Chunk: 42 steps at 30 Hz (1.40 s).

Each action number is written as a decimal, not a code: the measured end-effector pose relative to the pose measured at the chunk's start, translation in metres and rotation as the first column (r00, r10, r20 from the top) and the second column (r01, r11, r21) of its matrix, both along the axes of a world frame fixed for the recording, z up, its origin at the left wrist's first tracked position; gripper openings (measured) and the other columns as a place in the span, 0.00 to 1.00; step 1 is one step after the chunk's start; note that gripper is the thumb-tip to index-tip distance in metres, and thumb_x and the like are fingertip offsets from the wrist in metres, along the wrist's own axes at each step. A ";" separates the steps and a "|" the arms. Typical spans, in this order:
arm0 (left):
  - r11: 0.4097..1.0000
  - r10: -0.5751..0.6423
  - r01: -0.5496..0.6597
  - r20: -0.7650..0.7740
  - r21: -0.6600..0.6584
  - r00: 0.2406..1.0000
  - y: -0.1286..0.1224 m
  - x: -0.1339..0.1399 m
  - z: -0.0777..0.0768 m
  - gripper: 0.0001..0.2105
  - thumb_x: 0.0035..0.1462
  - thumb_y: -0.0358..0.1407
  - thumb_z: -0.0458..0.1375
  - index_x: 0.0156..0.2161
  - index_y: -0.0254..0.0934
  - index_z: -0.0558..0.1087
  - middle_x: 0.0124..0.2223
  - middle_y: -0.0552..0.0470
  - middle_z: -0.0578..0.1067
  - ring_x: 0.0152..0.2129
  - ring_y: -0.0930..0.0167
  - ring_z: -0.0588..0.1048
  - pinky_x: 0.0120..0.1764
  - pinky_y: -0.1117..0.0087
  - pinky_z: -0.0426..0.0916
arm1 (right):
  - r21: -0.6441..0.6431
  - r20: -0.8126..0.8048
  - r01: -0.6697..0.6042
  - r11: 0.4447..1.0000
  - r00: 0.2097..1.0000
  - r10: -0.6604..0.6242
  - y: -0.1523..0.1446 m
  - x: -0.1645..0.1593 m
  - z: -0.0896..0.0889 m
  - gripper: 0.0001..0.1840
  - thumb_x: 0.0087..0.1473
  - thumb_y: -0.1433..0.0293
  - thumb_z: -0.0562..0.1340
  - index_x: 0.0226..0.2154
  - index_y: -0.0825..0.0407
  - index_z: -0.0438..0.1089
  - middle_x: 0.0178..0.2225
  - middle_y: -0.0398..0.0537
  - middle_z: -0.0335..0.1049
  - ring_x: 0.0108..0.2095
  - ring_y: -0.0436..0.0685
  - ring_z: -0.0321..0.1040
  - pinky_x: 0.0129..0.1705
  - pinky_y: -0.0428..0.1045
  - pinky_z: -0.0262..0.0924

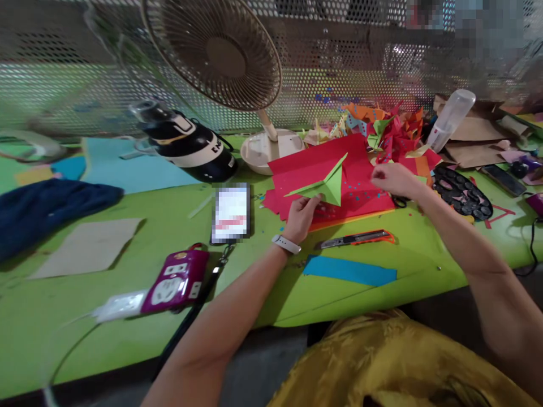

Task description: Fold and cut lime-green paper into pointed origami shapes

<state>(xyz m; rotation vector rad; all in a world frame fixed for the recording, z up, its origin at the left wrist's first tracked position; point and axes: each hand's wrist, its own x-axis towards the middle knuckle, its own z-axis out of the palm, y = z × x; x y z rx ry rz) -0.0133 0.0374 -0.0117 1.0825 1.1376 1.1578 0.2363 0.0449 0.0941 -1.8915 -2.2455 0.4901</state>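
Note:
My left hand (299, 219) pinches the lower edge of a folded light-green paper piece (333, 185) with pointed, wing-like ends. It is held over a sheet of red paper (292, 169), where small blue bits lie scattered. To the right, my right hand (387, 177) hovers at the red sheet's right edge, its fingers pressed together. Whether anything small is between those fingers I cannot make out. Dark scissor-like handles (399, 201) show partly under my right wrist. In front of the red sheet lie an orange box cutter (360, 238) and a blue paper strip (350, 270).
Behind the red sheet rises a heap of coloured paper pieces (399, 127). A fan (271, 150), a black bottle (190, 144), a phone (231, 212) and a purple device (176, 280) with a cable stand or lie leftward. A black tray (462, 192) sits at right.

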 end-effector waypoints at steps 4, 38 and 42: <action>0.995 0.083 -0.081 -0.035 0.050 0.996 0.001 0.001 -0.004 0.16 0.48 0.44 0.66 0.19 0.37 0.69 0.16 0.56 0.68 0.17 0.72 0.71 0.22 0.73 0.64 | -0.058 0.481 0.097 0.994 0.875 -0.058 -0.014 0.038 -0.002 0.14 0.54 0.68 0.60 0.41 0.56 0.74 0.45 0.61 0.75 0.47 0.68 0.72 0.39 0.52 0.61; 0.946 0.313 -0.324 0.216 0.016 0.925 0.001 0.007 0.003 0.14 0.48 0.41 0.63 0.19 0.41 0.64 0.18 0.56 0.68 0.19 0.69 0.74 0.31 0.64 0.76 | -0.637 -0.638 -0.127 0.760 0.640 -0.427 -0.051 -0.035 -0.031 0.26 0.50 0.46 0.65 0.26 0.51 0.62 0.20 0.41 0.70 0.14 0.47 0.66 0.15 0.41 0.57; 0.944 0.322 -0.329 0.270 -0.021 0.907 0.000 0.010 0.009 0.14 0.44 0.42 0.64 0.20 0.40 0.64 0.19 0.57 0.69 0.20 0.69 0.76 0.32 0.64 0.77 | -0.608 -0.610 -0.108 0.787 0.698 -0.376 -0.059 -0.045 -0.032 0.24 0.50 0.48 0.66 0.27 0.49 0.58 0.19 0.39 0.69 0.14 0.47 0.66 0.14 0.41 0.54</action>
